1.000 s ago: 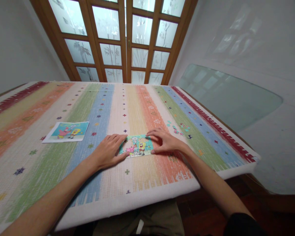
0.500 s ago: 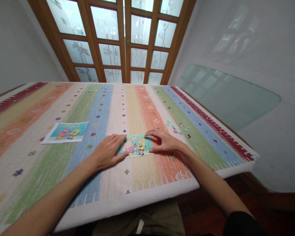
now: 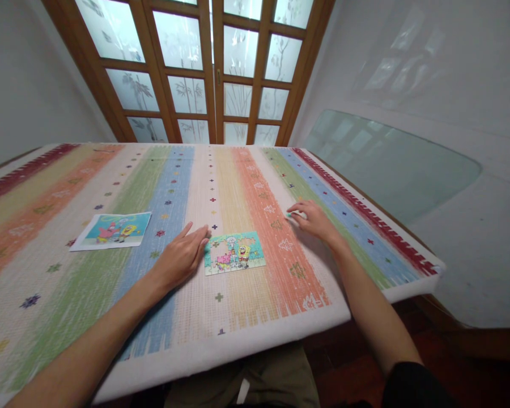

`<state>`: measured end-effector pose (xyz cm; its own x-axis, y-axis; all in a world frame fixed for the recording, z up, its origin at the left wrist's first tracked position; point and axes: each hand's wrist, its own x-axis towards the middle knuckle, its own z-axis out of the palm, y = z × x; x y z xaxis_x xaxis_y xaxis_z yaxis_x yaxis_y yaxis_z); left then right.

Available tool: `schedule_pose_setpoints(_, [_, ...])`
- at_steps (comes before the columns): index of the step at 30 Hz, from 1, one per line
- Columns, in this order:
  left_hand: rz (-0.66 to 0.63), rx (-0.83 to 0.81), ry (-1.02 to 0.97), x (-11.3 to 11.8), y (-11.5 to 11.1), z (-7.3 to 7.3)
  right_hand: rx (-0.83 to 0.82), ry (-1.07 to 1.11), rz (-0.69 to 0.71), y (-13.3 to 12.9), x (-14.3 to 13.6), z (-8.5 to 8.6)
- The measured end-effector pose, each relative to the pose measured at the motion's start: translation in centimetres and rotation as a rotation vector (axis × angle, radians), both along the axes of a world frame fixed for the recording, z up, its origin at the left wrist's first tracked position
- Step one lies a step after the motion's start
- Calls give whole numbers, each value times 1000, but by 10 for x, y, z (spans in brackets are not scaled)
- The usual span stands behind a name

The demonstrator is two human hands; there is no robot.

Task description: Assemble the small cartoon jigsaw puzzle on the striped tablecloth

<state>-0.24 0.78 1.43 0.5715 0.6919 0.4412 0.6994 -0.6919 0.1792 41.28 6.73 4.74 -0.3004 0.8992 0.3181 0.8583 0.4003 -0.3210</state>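
Note:
A cartoon jigsaw puzzle (image 3: pixel 243 258), with gaps at its upper left and upper right, lies flat on the striped cloth. Beside its left edge rests my left hand (image 3: pixel 182 255), fingers fairly straight and the thumb raised a little, holding nothing. Up and to the right of the puzzle, my right hand (image 3: pixel 312 221) pinches a small teal piece (image 3: pixel 288 215) between thumb and fingertips. The loose pieces seen before at that spot are hidden behind this hand.
A printed reference picture (image 3: pixel 114 229) of the cartoon figures lies at the left. The striped tablecloth (image 3: pixel 238 311) covers the table. Beyond its far edge stand wooden glass-paned doors (image 3: pixel 215 73), and a glass panel (image 3: pixel 391 158) is at the right.
My right hand has left the puzzle's right edge and moved up and right to the loose pieces, now pinching one. My left hand has shifted slightly off the puzzle's left edge.

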Motion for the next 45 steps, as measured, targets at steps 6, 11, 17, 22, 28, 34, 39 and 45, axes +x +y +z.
schedule_pose_setpoints(6, [-37,-11,62,-4,-1,-1,-18,-231,-375,6,57,-4])
schedule_pose_setpoints(11, [-10,-35,55,-3,-3,-1,-43,-222,-337,6,52,-6])
schedule_pose_setpoints(17, [5,-53,46,0,-6,2,-102,-151,-144,8,36,-5])
schedule_pose_setpoints(22, [28,-73,68,3,-8,5,-122,-122,-116,8,31,-5])
schedule_pose_setpoints(28, [33,-96,72,3,-8,5,-112,-85,-95,8,42,-2])
schedule_pose_setpoints(34, [18,-112,85,1,-7,6,-187,-88,-61,7,50,-1])
schedule_pose_setpoints(39, [8,-130,97,1,-8,8,-220,4,-89,6,47,-3])
schedule_pose_setpoints(45, [6,-126,122,1,-8,7,-282,158,-113,4,46,2])
